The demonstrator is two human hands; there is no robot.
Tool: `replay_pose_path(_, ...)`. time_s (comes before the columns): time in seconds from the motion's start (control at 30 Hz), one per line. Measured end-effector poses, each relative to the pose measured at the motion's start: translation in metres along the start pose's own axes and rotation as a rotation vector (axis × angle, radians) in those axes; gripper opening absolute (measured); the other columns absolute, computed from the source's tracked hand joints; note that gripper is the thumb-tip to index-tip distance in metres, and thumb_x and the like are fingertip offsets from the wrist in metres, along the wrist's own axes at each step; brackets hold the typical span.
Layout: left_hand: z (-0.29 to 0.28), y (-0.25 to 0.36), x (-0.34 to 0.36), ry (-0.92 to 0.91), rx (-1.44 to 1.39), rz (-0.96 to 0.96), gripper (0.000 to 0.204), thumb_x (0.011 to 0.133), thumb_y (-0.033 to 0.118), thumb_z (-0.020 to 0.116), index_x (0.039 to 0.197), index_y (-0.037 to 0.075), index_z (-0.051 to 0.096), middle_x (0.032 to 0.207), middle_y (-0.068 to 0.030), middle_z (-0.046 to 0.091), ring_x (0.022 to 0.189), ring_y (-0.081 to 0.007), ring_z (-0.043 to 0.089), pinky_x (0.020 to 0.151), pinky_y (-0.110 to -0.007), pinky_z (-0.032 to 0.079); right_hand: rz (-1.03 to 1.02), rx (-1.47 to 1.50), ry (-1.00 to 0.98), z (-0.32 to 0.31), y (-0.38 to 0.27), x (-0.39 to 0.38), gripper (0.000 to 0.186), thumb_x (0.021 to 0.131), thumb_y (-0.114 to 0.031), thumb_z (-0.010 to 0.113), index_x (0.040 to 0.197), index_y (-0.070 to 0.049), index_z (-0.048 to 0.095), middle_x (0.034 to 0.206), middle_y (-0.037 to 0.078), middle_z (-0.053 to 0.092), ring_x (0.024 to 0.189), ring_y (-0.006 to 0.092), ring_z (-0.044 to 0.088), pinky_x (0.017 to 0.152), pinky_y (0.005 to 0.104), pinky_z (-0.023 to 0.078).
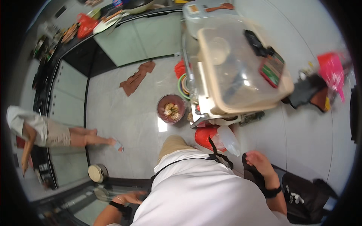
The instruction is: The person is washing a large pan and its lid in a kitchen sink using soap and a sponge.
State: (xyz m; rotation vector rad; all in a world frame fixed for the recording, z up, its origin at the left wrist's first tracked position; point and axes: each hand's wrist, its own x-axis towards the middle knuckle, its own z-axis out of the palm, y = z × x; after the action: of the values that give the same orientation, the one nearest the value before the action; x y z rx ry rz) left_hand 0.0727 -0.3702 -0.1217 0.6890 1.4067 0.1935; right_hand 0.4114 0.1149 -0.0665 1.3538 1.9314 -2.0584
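Observation:
My left hand (130, 196) hangs low beside my waist, its fingers loosely stretched toward my body with nothing seen in them. A dark band circles that wrist. On the other side, my right hand (259, 162) is held out from my hip, slightly blurred, its fingers loosely bent and no object visible in them. It is nearest to a dark bag (305, 188) by the wall. Ahead of my legs, a reddish-brown bin (162, 103) with food scraps in it stands on the floor. A red bag (205, 137) and a clear plastic container (227, 140) sit by the rack.
A large lidded storage box (233, 90) tops the metal rack at right. A brown cloth (136, 80) lies on the tiled floor (109, 98). Another person (56, 132) stands at left by the counter. A round cream-lidded bin (97, 173) stands near the glass door.

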Motion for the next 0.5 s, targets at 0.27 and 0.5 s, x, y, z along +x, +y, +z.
replay_pose_path(0.27, 0.087, -0.210, -0.079, -0.786, 0.796, -0.821, 0.045, 0.091, 0.034, 0.045, 0.130, 0.011, 0.046, 0.140, -0.0046, 0.039, 0.130, -0.0288, 0.033, 0.106, -0.051, 0.020, 0.579, 0.027, 0.087, 0.050, 0.050, -0.021, 0.026, 0.090, -0.018, 0.054, 0.112, -0.004, 0.051, 0.099, 0.005, 0.056, 0.085, 0.0141, 0.055, 0.071, 0.0253, 0.044)
replay_pose_path(0.5, -0.216, -0.290, -0.149, -0.043, 0.715, -0.989, 0.030, 0.085, 0.025, 0.052, 0.109, 0.011, 0.063, 0.113, -0.0115, 0.061, 0.109, -0.0275, 0.056, 0.088, -0.042, 0.043, 0.888, -0.201, 0.182, 0.078, -0.020, -0.068, 0.038, 0.090, -0.025, 0.053, 0.120, -0.003, 0.043, 0.111, 0.010, 0.048, 0.097, 0.0187, 0.049, 0.081, 0.0290, 0.039)
